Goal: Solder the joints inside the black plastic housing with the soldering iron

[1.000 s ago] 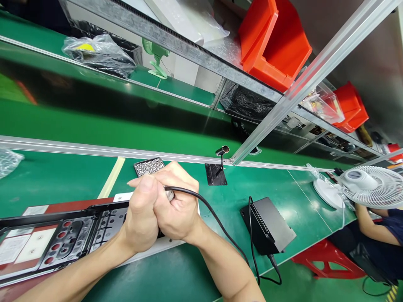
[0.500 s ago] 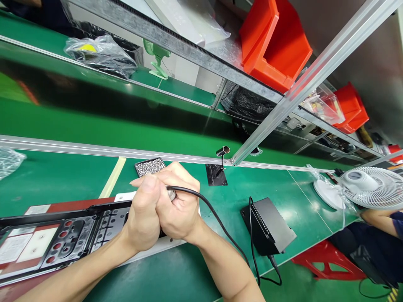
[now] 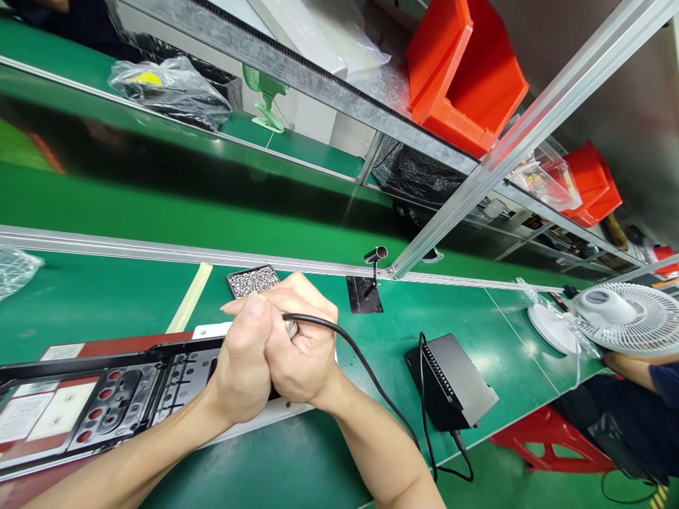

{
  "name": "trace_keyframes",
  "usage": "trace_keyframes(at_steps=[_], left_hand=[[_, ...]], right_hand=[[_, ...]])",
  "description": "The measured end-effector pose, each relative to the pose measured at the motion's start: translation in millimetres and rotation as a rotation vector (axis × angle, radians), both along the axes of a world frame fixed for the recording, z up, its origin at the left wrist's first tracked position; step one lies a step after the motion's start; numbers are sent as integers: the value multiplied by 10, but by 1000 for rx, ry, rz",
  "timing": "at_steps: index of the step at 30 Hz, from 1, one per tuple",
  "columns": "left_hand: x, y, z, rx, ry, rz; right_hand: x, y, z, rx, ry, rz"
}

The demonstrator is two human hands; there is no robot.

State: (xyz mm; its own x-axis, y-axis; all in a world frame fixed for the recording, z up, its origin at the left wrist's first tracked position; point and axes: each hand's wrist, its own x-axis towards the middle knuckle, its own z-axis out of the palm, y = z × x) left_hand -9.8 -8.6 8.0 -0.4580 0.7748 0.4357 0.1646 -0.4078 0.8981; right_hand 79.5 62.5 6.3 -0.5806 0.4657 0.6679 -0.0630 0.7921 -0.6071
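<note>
My left hand (image 3: pixel 241 364) and my right hand (image 3: pixel 302 350) are clasped together around a corded electric screwdriver (image 3: pixel 289 326), whose black cable (image 3: pixel 371 385) runs off to the right. The tool stands upright over the right end of a long black panel (image 3: pixel 95 403) with red-ringed holes, lying on the green bench. The tool's tip is hidden by my hands. A small black tray of silver screws (image 3: pixel 253 281) sits just behind my hands.
A black power box (image 3: pixel 450 382) stands right of my hands, behind it a black holder stand (image 3: pixel 366 290). A white fan (image 3: pixel 620 318) and another person's arm (image 3: pixel 636 367) are far right. Red bins (image 3: pixel 467 71) sit on the overhead rack; a plastic bag (image 3: pixel 13 268) lies at left.
My hands and the screwdriver have stayed almost still. The other person's arm at far right has drawn back lower behind the fan.
</note>
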Motion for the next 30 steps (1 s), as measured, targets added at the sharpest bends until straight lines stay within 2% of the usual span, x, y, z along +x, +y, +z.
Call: trace_keyframes(at_steps=[4,10,14,20,30], left_hand=[[17,-1,37,20,-123,-22],[37,2,58,8,-151,-13],[35,-3,39,20,-146,-28],[17,-17,27,22,-137,-47],[33,1,34,19,-121,-19]], right_hand=[[8,-12,0,9,-80,-13],[-4,-7,-38,-76,81,58],[-30,-12,-71,-51,160,34],[-33,-14,-39,-67,68,-2],[-13,1,9,-70,172,53]])
